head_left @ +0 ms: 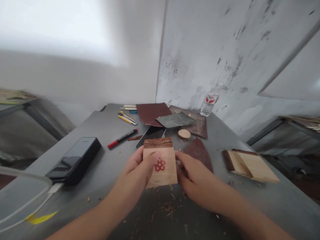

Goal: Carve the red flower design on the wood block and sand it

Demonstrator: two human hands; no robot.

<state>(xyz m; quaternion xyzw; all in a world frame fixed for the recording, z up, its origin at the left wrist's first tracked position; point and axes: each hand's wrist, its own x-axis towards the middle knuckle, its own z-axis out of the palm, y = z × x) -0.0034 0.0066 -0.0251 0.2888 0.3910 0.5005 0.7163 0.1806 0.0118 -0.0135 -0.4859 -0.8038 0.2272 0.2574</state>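
A light wooden block with a strip of dark bark along its far edge is held up over the table. A red flower outline is drawn on its face. My left hand grips the block from the left, thumb lying across the face beside the flower. At the right edge, my right hand has its fingers curled against the block; some fingertips are hidden. Just beyond the right hand lies a reddish-brown sheet with a curved edge. Wood shavings are scattered below the block.
Behind the block lie a phone, a red-capped marker, a yellow utility knife, a round wood slice and brown sheets. A black device with a cable sits left, bark-edged wood pieces right, a water bottle far back.
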